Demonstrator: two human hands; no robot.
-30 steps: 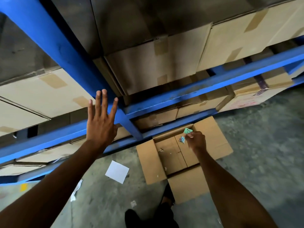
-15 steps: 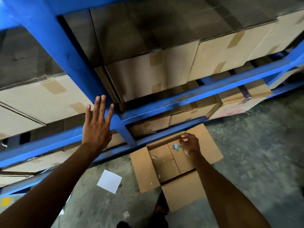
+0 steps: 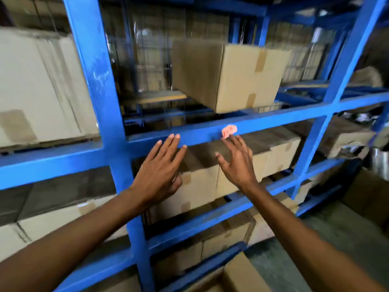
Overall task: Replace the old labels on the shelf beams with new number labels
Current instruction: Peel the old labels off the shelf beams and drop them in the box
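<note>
A pink label sits on the blue shelf beam, its marks too blurred to tell old from new. Right hand reaches just below it, left hand nearby, both with grip spread and empty; other beams show no labels

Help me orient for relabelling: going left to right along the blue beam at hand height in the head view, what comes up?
Thick blue upright post → open left hand → pink label on the beam → open right hand
</note>
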